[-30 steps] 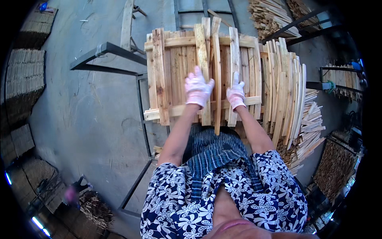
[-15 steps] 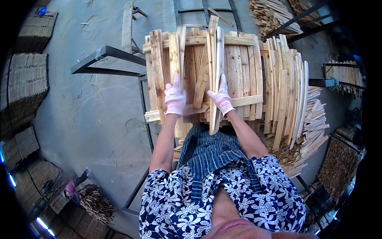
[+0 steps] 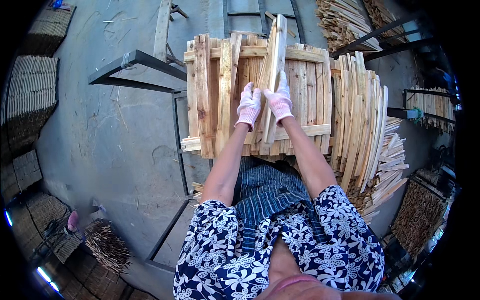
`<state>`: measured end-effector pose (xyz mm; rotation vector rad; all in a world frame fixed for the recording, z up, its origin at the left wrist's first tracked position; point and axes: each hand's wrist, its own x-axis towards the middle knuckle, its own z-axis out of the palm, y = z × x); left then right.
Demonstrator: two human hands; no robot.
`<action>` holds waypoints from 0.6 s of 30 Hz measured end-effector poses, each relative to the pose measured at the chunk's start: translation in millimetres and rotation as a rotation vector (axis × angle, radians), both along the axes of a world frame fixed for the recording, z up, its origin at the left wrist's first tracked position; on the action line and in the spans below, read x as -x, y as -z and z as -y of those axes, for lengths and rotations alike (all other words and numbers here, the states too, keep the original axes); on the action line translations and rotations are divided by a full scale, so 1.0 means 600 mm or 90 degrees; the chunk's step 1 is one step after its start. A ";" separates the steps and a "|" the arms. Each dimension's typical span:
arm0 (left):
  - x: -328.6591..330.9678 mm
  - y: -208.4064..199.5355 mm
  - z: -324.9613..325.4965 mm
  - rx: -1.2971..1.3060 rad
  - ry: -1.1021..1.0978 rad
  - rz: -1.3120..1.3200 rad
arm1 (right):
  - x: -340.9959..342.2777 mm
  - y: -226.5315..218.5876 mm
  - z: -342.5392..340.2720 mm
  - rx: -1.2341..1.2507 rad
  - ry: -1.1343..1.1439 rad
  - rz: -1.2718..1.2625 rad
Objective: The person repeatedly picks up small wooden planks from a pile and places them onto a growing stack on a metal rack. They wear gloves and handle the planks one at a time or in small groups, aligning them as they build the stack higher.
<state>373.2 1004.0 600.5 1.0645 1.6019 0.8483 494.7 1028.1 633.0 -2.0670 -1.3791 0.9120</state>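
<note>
My two hands wear pale pink-white work gloves and are close together over a wide panel of side-by-side wooden slats. My right hand (image 3: 278, 104) grips a few upright wooden slats (image 3: 279, 47), its thumb on their left side. Just left of it, my left hand (image 3: 248, 106) is closed at the edge of a slanting slat; its fingertips are partly hidden. The held slats stand above the panel (image 3: 300, 82), which has crosswise battens (image 3: 310, 131) near its far and near edges. Two loose slats (image 3: 223, 100) lie lengthwise on the panel's left part.
A stack of long slats (image 3: 357, 115) stands right of the panel, with shorter pieces piled beside it. A dark metal frame (image 3: 142, 61) juts out at the left. Beyond it is a narrow wooden bench (image 3: 162, 30). A person (image 3: 73, 220) is near a bundle of sticks (image 3: 106, 245) at lower left.
My left hand has moved right, off the loose slat on the left, to beside my right hand. The held slats have shifted slightly up and closer together.
</note>
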 end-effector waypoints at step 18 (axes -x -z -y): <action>0.044 -0.034 0.150 -0.184 0.019 -0.690 | -0.154 0.120 0.092 -0.068 0.050 -0.292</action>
